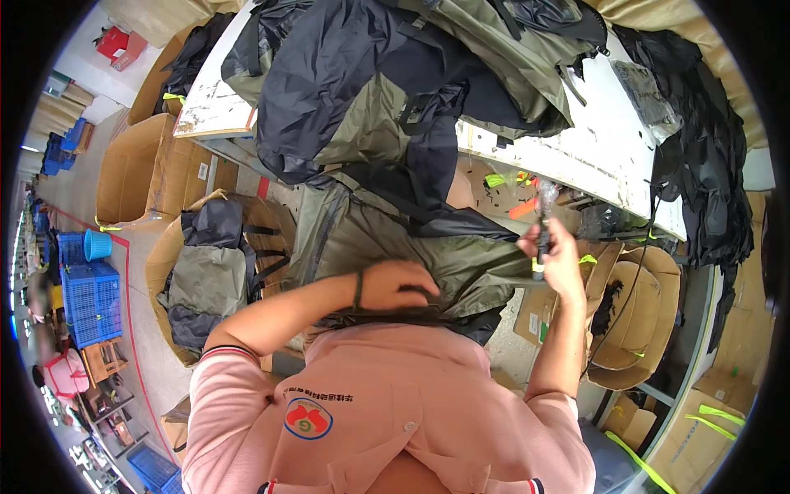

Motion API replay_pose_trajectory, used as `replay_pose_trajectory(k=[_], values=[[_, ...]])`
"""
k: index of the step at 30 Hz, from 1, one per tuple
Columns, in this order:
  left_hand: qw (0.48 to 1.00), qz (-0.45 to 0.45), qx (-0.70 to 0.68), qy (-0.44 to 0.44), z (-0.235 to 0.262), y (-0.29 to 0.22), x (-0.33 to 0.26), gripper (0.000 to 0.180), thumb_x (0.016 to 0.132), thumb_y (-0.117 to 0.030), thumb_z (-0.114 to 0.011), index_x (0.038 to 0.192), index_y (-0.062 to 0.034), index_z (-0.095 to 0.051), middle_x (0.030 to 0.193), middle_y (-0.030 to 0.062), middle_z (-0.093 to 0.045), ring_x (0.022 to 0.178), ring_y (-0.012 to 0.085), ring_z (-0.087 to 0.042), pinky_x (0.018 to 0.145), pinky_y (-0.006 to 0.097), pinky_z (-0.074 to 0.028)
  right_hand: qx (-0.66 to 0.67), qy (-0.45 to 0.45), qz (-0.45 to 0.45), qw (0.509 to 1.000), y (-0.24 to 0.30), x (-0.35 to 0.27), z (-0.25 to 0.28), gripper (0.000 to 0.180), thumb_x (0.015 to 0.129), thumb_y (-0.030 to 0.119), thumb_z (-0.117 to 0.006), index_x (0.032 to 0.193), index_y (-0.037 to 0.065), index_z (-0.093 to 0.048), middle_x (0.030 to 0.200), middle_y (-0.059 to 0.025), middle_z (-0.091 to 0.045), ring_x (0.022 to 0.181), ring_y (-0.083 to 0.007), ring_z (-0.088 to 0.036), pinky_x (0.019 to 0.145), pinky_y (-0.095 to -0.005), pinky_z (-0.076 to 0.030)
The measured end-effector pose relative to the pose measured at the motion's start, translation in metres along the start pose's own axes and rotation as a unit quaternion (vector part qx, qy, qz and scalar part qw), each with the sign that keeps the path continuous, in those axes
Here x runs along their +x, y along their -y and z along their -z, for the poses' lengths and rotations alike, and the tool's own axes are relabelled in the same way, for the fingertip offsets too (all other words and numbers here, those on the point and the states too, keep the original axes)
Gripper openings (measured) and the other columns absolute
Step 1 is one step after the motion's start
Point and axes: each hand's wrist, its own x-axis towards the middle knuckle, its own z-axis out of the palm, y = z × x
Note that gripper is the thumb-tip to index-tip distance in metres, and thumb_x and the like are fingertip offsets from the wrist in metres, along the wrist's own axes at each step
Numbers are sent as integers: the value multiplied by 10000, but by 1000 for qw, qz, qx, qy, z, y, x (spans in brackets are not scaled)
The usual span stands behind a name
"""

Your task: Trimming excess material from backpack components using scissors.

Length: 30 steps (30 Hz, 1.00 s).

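A large olive-green and black bag [387,239] drapes over the front of the table toward my lap. My left hand [393,285] rests against its olive fabric, fingers loosely bent and a gap showing between them. At the right, my right hand [553,252] is closed around a small, slim dark tool [542,237] with a pale, shiny upper end. The tool stands roughly upright beside the bag's right edge; its exact kind cannot be made out. More olive and black bags [362,82] are heaped on the table in front of me.
Under the white tabletop [576,156], a shelf holds orange and yellow scraps. An open carton [148,177] stands left, near another carton holding a folded bag [210,280]. More cartons [638,317] stand right, with a thin cable hanging there. Black bags [699,173] hang over the table's right end.
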Motion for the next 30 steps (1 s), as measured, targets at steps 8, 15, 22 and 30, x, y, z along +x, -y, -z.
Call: replay_pose_trajectory(k=[8, 15, 22, 30], values=[[884, 60, 407, -222, 91, 43, -9, 222, 776, -141, -678, 987, -80, -646, 1068, 98, -601, 1023, 302, -547, 840, 411, -433, -259, 76, 47, 962, -83, 45, -39, 294, 712, -42, -673, 964, 32, -541, 801, -119, -600, 741, -168, -575, 736, -289, -467], [872, 150, 405, -228, 125, 51, -22, 245, 779, -158, -670, 1017, -124, -623, 1054, 65, -588, 1037, 291, -537, 841, 419, -396, -59, 54, 5, 997, -82, 32, -41, 310, 731, -155, -568, 994, 6, -537, 864, -18, -610, 812, -122, -591, 763, -251, -466], [894, 112, 360, -241, 137, 62, -25, 97, 800, -107, -635, 886, -69, -611, 831, 112, -589, 832, 337, -579, 717, 407, -455, 59, 56, -15, 997, -49, 27, -50, 282, 746, -150, -562, 977, 9, -536, 898, -57, -620, 866, -128, -611, 763, -282, -490], [850, 107, 264, -444, 130, 40, -16, 83, 772, -22, -640, 845, -33, -601, 738, 109, -525, 675, 296, -545, 635, 358, -461, -124, 22, 9, 992, -69, 46, -64, 322, 714, -68, -692, 979, 20, -533, 853, -54, -607, 790, -118, -553, 758, -257, -467]])
